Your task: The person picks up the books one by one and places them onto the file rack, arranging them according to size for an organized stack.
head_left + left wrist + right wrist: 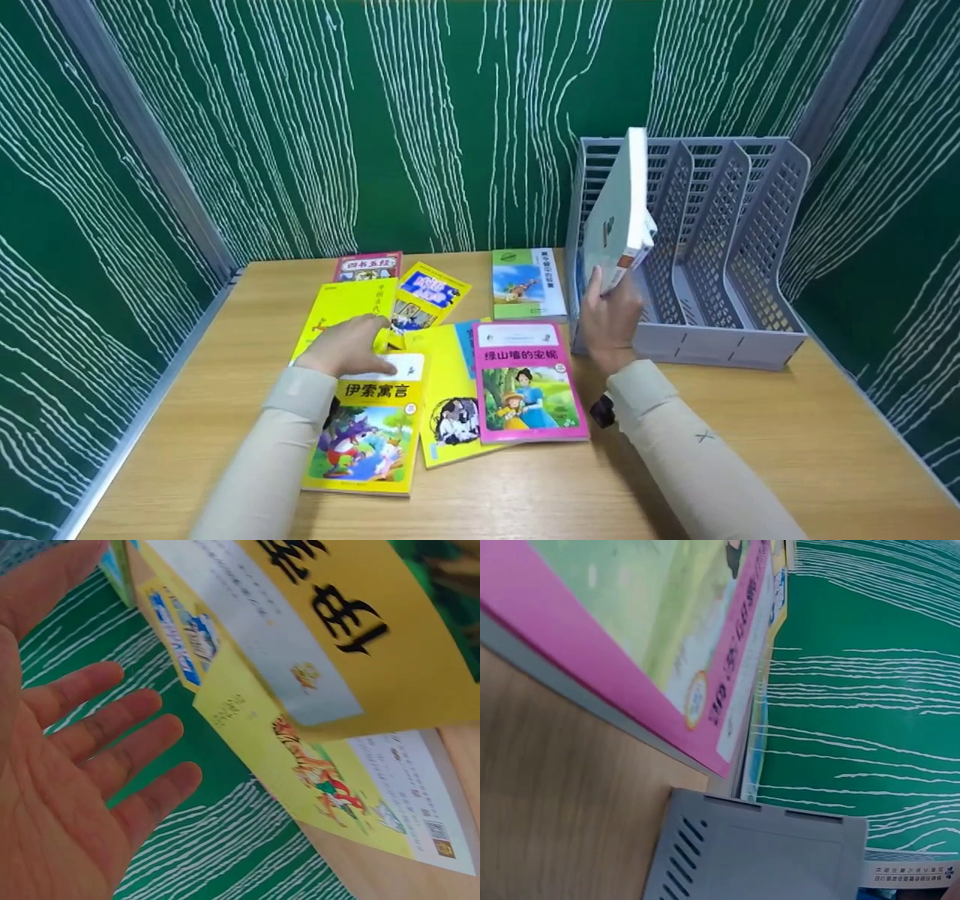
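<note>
My right hand (611,319) grips a thick book with a pale cover (609,214) by its lower end. The book stands upright and slightly tilted at the leftmost slot of the grey file rack (697,346). Only a strip of the held book's white edge (907,874) shows in the right wrist view. Over the top of the yellow-bordered storybook (365,442), my left hand (351,345) holds nothing. Its fingers (142,742) are spread and nearly straight in the left wrist view. Just behind that hand lies a yellow book with a tiger picture (341,300).
A pink storybook (532,420) overlaps a yellow book (442,360) mid-table. Farther back lie a red book (364,264), a small yellow-and-blue book (450,285) and a green-and-white book (525,304). Green walls with white lines (465,150) enclose the wooden table (517,499).
</note>
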The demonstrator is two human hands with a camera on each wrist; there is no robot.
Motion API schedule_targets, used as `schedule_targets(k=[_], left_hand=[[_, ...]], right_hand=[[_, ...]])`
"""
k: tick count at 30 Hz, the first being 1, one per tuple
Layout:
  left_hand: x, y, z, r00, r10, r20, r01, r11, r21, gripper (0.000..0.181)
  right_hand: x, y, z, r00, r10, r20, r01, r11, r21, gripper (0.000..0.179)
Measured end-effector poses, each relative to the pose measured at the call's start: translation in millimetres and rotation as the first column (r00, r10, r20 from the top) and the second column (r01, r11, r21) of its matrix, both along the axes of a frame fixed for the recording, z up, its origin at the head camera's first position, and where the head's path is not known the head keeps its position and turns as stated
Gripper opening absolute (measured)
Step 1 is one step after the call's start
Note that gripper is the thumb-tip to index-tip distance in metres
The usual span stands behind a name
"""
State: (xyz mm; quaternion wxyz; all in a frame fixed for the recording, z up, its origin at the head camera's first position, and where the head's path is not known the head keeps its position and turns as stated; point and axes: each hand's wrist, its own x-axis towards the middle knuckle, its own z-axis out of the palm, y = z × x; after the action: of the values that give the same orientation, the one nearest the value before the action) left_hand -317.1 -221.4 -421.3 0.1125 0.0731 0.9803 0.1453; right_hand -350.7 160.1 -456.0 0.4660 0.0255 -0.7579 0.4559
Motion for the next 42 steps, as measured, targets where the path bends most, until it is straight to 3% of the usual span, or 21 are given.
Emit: schedule_targets(k=[8,10,16,23,31,35,38,42], left_hand=[[-3.0,-6.7,-12.4,0.985,0.003,0.173,0.004,0.999,-0.041,0.099],[-3.9,-6.4,-14.4,0.981,-0.007,0.194,0.015,0.999,-0.041,0.097],[-5.0,-4.5,-14.8,0.972,0.037,0.233,-0.030,0.999,-0.033,0.096],[-7.4,-4.1,-14.3,0.972,0.039,0.231,-0.025,0.998,-0.064,0.091],[-10.7,-5.0,-14.4,0.974,0.027,0.226,-0.005,0.995,-0.098,0.095],[-12.1,-5.5,-13.4,0.972,0.034,0.233,-0.008,0.994,-0.111,0.096],[-12.4,-5.7,-12.0,0.973,0.026,0.231,0.002,0.992,-0.123,0.094],[-11.2,-6.8,-10.0,0.976,-0.015,0.218,0.044,0.991,-0.127,0.086]], right_hand=[[-5.5,-6.0,-9.4,0.989,0.041,0.140,-0.041,0.999,-0.006,0.041],[-6.5,-6.4,-10.6,0.982,0.057,0.183,-0.056,0.998,-0.012,0.041],[-8.2,-6.1,-13.4,0.953,0.076,0.294,-0.077,0.997,-0.009,0.045],[-9.8,-3.9,-13.2,0.888,0.109,0.447,-0.114,0.993,-0.017,0.045],[-7.8,2.2,-4.9,0.819,0.136,0.558,-0.181,0.983,0.026,0.044],[-6.1,8.2,0.6,0.787,0.183,0.590,-0.253,0.967,0.038,0.047],[-2.7,13.2,6.9,0.769,0.226,0.598,-0.311,0.950,0.040,0.052],[4.1,20.7,19.6,0.773,0.227,0.593,-0.331,0.941,0.071,0.059]])
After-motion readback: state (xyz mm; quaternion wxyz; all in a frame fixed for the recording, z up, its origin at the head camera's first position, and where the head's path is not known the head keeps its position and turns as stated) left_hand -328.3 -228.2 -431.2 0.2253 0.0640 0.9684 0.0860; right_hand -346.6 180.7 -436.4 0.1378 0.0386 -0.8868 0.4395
